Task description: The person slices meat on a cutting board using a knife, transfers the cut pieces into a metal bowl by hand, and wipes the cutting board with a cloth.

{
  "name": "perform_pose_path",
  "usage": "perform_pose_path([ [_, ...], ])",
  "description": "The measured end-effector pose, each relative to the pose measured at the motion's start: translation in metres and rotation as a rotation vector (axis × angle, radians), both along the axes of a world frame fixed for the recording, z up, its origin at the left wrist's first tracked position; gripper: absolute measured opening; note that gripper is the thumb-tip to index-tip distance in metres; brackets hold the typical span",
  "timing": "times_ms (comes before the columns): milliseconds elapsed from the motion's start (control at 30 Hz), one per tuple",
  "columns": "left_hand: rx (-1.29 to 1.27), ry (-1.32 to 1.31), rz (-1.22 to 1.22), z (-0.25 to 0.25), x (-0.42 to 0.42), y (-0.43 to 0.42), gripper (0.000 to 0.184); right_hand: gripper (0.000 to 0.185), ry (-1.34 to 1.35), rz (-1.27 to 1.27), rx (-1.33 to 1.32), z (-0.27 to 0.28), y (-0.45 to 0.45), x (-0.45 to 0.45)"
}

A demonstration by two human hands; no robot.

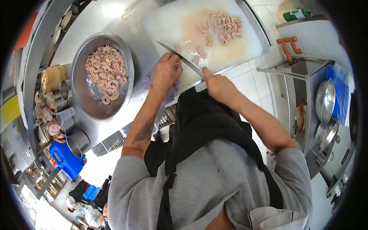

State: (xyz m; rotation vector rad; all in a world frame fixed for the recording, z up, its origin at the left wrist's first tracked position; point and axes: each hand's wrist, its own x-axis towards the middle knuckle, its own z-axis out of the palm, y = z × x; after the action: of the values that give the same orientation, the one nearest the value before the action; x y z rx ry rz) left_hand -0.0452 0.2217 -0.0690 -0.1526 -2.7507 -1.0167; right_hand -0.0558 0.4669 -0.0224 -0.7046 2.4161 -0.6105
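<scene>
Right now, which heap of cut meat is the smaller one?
The smaller heap is towards the right side of the white cutting board; the larger heap sits in the metal bowl.

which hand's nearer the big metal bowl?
Left. The left hand is at the cutting board's edge, between the bowl and the right hand; the right, gripping the knife, is farther off to the right.

From here I see a smooth, shiny metal mixing bowl (102,111). Right of it, the cutting board (165,23) looks like pale plastic, glossy where wet; beneath it, the worktop (142,96) is brushed metal. Below the bowl, I see a smooth blue plastic jug (66,157) and a shiny metal pot (78,143).
</scene>
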Motion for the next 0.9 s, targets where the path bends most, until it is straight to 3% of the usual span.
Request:
perform_pose_path([
  [67, -0.001, -0.006, -0.014, 0.006, -0.002, 0.006, 0.016, 0.031, -0.061, -0.018, 0.011, 0.012, 0.009, -0.007],
  [133, 0.356, -0.266, 0.339, 0.021, -0.005, 0.023, 0.016, 0.032, 0.025, -0.104, 0.054, 0.028, 0.041, -0.020],
  [200, 0.394, -0.110, 0.327, 0.002, -0.009, 0.042, 0.014, 0.032, 0.142, -0.314, 0.178, 0.037, 0.078, -0.037],
  [267, 0.206, 0.096, 0.295, -0.007, -0.010, 0.069, 0.015, 0.036, 0.360, -0.354, 0.215, 0.029, 0.116, -0.067],
  [333, 0.181, 0.058, 0.226, -0.018, -0.016, 0.089, 0.017, 0.041, 0.476, -0.340, 0.247, 0.011, 0.140, -0.095],
  [400, -0.244, 0.271, 0.334, -0.026, -0.029, 0.110, 0.021, 0.043, 0.510, -0.328, 0.271, -0.008, 0.146, -0.104],
  [467, -0.153, 0.261, 0.317, -0.036, -0.058, 0.114, 0.025, 0.044, 0.532, -0.309, 0.290, -0.014, 0.136, -0.098],
  [533, -0.067, 0.246, 0.306, -0.035, -0.081, 0.118, 0.029, 0.045, 0.458, -0.282, 0.251, -0.010, 0.124, -0.072],
  [600, 0.306, 0.249, 0.103, -0.023, -0.101, 0.124, 0.034, 0.042, 0.426, -0.253, 0.196, -0.004, 0.132, -0.055],
  [667, 0.298, 0.310, 0.033, -0.022, -0.118, 0.098, 0.041, 0.039, 0.299, -0.251, -0.051, 0.007, 0.152, -0.048],
  [733, 0.183, 0.255, -0.039, -0.018, -0.138, 0.074, 0.047, 0.034, 0.243, -0.336, -0.072, 0.020, 0.178, -0.048],
  [800, 0.128, 0.231, -0.101, -0.022, -0.168, 0.064, 0.051, 0.032, -0.430, -0.704, -0.180, 0.019, 0.201, -0.050],
  [867, -0.053, 0.118, -0.382, -0.026, -0.196, 0.063, 0.052, 0.031, -0.488, -0.775, -0.298, -0.001, 0.203, -0.033],
  [900, -0.056, 0.118, -0.391, -0.026, -0.196, 0.067, 0.052, 0.031, -0.547, -0.833, -0.393, -0.010, 0.198, -0.023],
])
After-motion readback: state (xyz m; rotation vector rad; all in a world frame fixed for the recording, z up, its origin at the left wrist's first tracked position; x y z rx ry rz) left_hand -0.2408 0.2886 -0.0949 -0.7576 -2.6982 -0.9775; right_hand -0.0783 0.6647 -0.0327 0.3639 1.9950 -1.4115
